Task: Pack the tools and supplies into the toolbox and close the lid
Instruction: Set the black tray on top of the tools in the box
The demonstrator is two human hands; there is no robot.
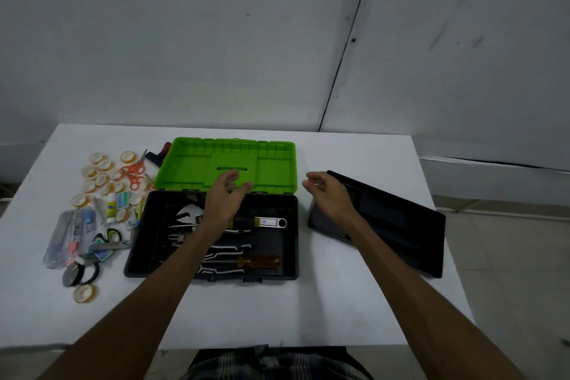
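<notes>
Now | both hands (226, 191) (324, 187) spread, empty | toolbox (212, 273) open | tray (401, 225) right | tape rolls (101, 173) left

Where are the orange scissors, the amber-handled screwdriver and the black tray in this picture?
orange scissors (134, 174): head view, on the orange finger loops.
amber-handled screwdriver (258, 261): head view, on the middle of its amber handle, inside the toolbox.
black tray (401, 225): head view, on its inner floor.
</notes>
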